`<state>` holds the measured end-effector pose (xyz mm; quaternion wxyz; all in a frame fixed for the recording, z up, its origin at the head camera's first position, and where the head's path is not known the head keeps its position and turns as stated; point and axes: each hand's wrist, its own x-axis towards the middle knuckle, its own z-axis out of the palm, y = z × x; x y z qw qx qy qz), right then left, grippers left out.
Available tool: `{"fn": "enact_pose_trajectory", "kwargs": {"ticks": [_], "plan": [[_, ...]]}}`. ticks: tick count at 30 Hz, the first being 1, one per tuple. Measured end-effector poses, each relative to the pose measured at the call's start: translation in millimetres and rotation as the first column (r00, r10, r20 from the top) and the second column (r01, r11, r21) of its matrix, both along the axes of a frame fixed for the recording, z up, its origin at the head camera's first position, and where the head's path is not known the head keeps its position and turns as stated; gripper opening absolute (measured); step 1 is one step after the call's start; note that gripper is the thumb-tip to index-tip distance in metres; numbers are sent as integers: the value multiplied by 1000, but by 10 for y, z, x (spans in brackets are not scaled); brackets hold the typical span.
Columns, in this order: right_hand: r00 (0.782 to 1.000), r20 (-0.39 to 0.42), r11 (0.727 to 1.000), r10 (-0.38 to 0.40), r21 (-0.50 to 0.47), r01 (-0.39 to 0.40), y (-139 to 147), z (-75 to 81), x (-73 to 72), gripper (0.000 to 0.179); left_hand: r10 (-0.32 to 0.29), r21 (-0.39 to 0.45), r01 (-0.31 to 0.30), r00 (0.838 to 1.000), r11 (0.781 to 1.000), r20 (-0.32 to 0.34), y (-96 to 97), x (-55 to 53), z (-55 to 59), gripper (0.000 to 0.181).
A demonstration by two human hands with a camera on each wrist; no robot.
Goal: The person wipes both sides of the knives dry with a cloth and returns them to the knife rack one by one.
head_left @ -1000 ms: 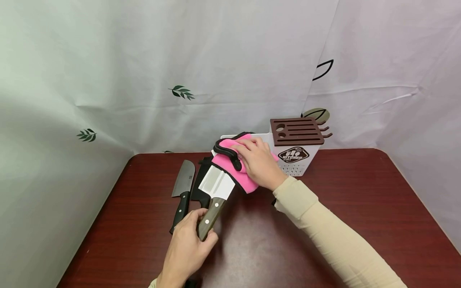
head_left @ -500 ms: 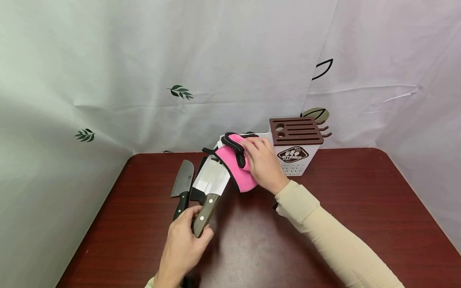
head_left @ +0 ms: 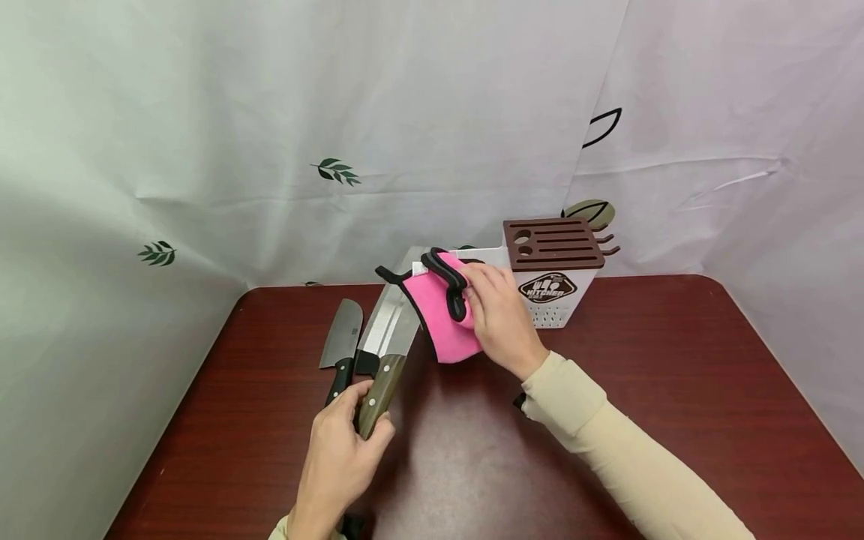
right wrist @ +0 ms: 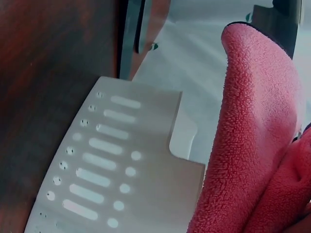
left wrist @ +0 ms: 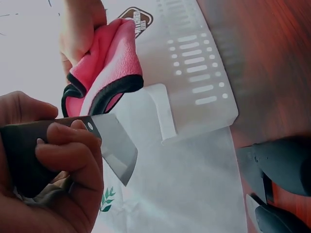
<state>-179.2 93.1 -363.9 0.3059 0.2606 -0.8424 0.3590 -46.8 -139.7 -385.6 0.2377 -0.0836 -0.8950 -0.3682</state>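
My left hand [head_left: 340, 450] grips the brown riveted handle of a cleaver [head_left: 390, 322], its broad blade tilted up and away above the table. My right hand [head_left: 502, 319] pinches a folded pink cloth [head_left: 442, 319] with black edging, right at the blade's right edge. The fuzzy cloth [right wrist: 257, 121] fills the right side of the right wrist view and hides most of that hand. In the left wrist view, curled fingers wrap the handle, and part of the blade [left wrist: 116, 145] shows below the cloth [left wrist: 109, 63].
A black-handled knife [head_left: 343, 337] lies on the red-brown table [head_left: 607, 420] to the left. Beside it a dark blade with a black handle [head_left: 367, 364] is mostly hidden under the cleaver. A white knife holder [head_left: 553, 296] with a slotted brown top stands at the back right.
The cloth has slid off the blade toward its right edge, uncovering more of the metal. The cleaver has shifted slightly left and turned, and my left hand has moved with it.
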Motion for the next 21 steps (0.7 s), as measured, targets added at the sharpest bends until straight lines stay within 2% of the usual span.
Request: {"fn": "enact_pose_trajectory", "kwargs": {"ticks": [7,14,21], "plan": [[997,-24,997,73,-38,-74,-45,-52,102,22,-16,64,14,999,998,33,12,-7,9,33],[994,-26,991,107,-75,-108,-106,-94,200,23,-29,118,24,999,993,36,10,-15,21,31],[992,-10,987,123,-107,-123,-166,-118,265,24,-49,188,34,996,982,76,22,-7,32,33]]}}
